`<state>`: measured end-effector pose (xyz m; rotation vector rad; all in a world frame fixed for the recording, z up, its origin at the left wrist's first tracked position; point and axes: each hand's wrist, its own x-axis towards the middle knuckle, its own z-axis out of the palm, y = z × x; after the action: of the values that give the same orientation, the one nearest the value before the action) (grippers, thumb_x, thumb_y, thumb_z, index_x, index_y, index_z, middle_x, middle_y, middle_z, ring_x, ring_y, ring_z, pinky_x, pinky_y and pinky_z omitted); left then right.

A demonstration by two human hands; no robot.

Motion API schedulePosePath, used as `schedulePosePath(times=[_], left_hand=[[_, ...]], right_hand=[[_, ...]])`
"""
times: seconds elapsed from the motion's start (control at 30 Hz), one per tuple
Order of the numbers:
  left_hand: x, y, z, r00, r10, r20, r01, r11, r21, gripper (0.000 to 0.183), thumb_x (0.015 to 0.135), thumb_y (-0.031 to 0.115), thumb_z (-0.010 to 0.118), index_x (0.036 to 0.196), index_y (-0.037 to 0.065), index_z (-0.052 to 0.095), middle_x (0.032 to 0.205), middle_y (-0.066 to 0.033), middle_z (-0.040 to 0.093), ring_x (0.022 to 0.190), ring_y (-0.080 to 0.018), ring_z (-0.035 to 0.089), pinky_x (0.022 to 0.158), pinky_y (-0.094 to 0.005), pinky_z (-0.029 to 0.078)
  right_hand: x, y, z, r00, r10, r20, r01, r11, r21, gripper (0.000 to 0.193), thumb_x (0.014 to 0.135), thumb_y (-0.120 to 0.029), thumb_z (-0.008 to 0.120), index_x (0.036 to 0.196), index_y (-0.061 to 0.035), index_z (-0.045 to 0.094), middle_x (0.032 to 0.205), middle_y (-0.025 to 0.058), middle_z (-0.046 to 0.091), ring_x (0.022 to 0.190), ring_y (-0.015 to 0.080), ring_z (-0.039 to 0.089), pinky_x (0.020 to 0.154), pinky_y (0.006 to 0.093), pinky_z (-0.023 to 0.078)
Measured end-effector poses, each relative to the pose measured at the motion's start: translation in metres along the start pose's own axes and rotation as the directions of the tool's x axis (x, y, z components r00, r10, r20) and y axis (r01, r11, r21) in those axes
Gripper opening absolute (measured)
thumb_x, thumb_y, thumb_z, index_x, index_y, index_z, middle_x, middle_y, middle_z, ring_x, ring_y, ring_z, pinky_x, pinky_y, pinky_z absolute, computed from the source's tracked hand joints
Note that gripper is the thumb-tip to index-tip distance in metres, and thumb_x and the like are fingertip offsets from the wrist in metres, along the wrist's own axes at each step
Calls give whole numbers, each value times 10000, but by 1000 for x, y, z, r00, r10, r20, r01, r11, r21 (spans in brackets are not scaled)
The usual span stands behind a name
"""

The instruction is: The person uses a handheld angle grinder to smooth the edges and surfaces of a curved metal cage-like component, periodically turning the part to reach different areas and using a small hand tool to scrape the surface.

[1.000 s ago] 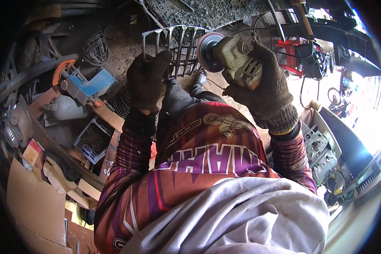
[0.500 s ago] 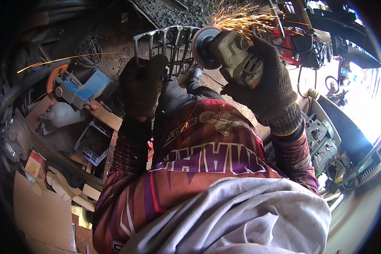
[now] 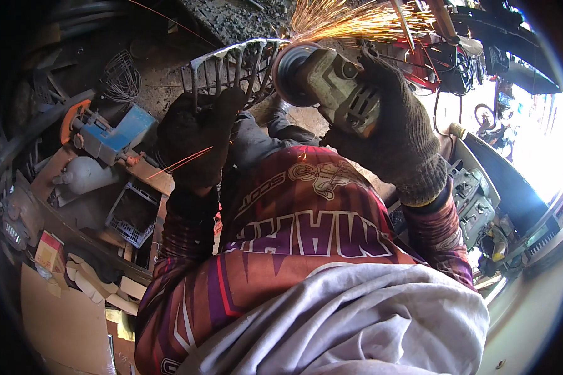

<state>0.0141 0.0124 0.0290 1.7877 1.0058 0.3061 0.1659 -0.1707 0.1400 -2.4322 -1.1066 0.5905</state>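
Note:
Gloved in dark knit, my right hand (image 3: pixel 397 119) is wrapped round the body of a dusty angle grinder (image 3: pixel 341 87). The grinder's round disc (image 3: pixel 292 70) meets the right end of a metal rack (image 3: pixel 236 50) made of parallel bars. A broad fan of orange sparks (image 3: pixel 356 24) flies from that contact toward the far right. My left hand (image 3: pixel 200 128), in a dark glove, is closed round the near left part of the rack. Its fingers are partly lost in shadow, and the bars inside the grip are hidden.
At the left stand a blue machine with an orange guard (image 3: pixel 116 132), a grey cylinder (image 3: pixel 87 175) and a plastic crate (image 3: pixel 134 214). Flattened cardboard (image 3: pixel 65 319) lies lower left. A coil of wire (image 3: pixel 120 76) sits far left. Metal machine parts (image 3: pixel 472 197) are at the right.
Both hands have shifted slightly left, with the rack and the grinder. The spark spray has grown wider and denser. The rack is tilted a little differently.

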Motion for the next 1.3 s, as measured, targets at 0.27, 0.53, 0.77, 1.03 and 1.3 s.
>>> schedulePosePath(times=[0.27,0.53,0.77,1.03,1.3], left_hand=[[2,-7,3,998,-32,48,27,995,100,341,729,359,811,786,45,691,647,-47,678,609,-104,641,569,-272,478],[7,-21,5,982,-150,112,187,780,-597,143,806,112,749,861,16,658,806,-69,705,750,-167,672,690,-283,527],[11,-15,2,968,-218,128,252,848,-466,108,816,-18,695,896,-24,622,840,-120,692,792,-184,673,797,-337,564],[10,-23,4,977,-178,117,213,845,-491,126,799,-16,715,887,-19,625,855,-108,695,802,-181,673,784,-326,563],[11,-34,7,983,-131,129,184,733,-655,148,797,-54,688,912,-47,597,913,-179,691,850,-240,684,791,-363,573]], right_hand=[[-1,10,4,998,51,31,-53,996,65,934,595,-171,907,1346,-21,373,1137,175,574,1076,273,601,862,371,506],[-9,23,1,994,97,46,-104,981,162,919,597,-131,909,1333,-25,369,1169,180,568,1090,242,593,857,363,508],[0,12,5,997,71,14,-72,983,166,941,589,-115,908,1340,-40,346,1190,178,565,1087,263,601,857,380,520],[4,11,2,997,55,46,-60,991,123,939,596,-75,892,1344,-40,325,1167,168,549,1063,260,615,847,362,523],[3,9,3,995,91,30,-95,976,196,939,598,-40,880,1353,-44,321,1124,156,555,1035,250,627,827,351,529]])
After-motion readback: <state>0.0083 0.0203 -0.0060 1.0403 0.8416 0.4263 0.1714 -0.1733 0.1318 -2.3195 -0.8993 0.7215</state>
